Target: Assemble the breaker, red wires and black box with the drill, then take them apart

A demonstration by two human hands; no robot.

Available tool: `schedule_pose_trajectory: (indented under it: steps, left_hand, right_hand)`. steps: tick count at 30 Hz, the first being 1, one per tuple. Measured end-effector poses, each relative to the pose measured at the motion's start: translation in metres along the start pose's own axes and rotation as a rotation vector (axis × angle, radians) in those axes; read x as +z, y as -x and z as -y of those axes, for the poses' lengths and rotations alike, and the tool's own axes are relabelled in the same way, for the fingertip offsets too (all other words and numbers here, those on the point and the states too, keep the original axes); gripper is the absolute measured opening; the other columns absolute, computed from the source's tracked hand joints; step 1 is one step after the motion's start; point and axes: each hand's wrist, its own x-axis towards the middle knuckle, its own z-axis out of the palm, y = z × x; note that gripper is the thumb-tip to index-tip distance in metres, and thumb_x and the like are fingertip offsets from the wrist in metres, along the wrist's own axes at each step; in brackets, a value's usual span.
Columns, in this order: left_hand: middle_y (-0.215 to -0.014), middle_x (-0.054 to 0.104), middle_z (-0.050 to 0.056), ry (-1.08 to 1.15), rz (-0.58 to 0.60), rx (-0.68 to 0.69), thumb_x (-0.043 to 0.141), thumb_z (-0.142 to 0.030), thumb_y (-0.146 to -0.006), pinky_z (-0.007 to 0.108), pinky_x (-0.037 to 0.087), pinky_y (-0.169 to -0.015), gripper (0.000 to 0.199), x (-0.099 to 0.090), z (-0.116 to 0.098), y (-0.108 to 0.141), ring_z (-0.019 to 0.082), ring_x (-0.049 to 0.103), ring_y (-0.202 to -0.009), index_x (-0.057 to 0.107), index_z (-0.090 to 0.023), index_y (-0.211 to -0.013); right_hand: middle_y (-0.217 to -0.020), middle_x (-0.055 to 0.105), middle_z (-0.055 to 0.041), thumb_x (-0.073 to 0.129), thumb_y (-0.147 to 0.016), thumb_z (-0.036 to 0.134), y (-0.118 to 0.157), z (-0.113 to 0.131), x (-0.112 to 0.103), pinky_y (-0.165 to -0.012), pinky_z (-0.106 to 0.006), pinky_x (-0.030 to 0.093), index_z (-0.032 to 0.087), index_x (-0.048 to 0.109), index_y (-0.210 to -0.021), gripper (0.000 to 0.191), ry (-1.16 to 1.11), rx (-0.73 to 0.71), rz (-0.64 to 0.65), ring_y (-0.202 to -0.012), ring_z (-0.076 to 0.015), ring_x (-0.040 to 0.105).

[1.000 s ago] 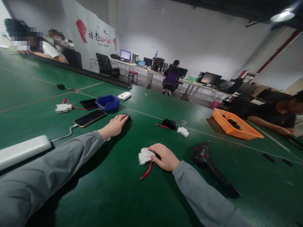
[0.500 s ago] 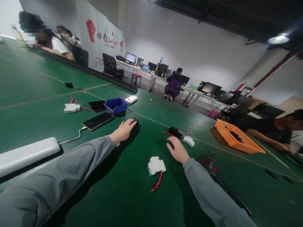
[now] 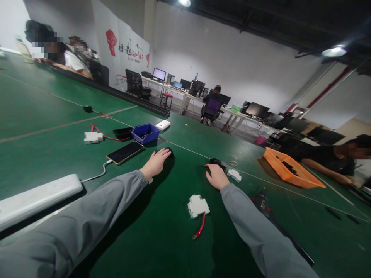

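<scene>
My left hand (image 3: 155,163) lies with its fingers over a small black object (image 3: 170,152), which it partly hides; its kind does not show. My right hand (image 3: 216,177) reaches to a black part (image 3: 218,163) with a short lead, fingers curved and thumb apart. Its fingertips overlap the lead, and I cannot tell whether they touch it. Just right of that hand lies a small white module (image 3: 234,175). Nearer me, between my forearms, a white circuit breaker (image 3: 198,205) lies flat, a short red cable (image 3: 199,228) with a metal lug coming from it.
At left are a phone (image 3: 125,152) on a charging cable, a white power strip (image 3: 43,199), a blue bin (image 3: 145,133) and another white breaker (image 3: 93,137). A power screwdriver (image 3: 263,202) lies beside my right forearm. An orange basket (image 3: 292,170) stands at right, near a seated person.
My right hand has moved forward and left relative to the black part, now covering most of its red lead. My left hand stays on the black object; the view has shifted slightly.
</scene>
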Motion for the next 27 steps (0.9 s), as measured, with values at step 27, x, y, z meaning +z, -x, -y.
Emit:
schedule_pose_trajectory:
  steps: [27]
  left_hand:
    - [-0.144,0.04,0.016,-0.216,-0.096,-0.098,0.043,-0.005,-0.076,0.046,0.045,-0.095,0.072,-0.006,-0.01,0.006,0.034,0.038,-0.128,0.039,-0.023,-0.146]
  right_hand:
    - [-0.089,0.068,-0.0048,0.047,-0.096,0.038,0.057,0.003,-0.071,-0.065,-0.028,0.041,0.021,0.059,-0.118,0.031,0.119,0.135,0.108,-0.078,-0.0173,0.062]
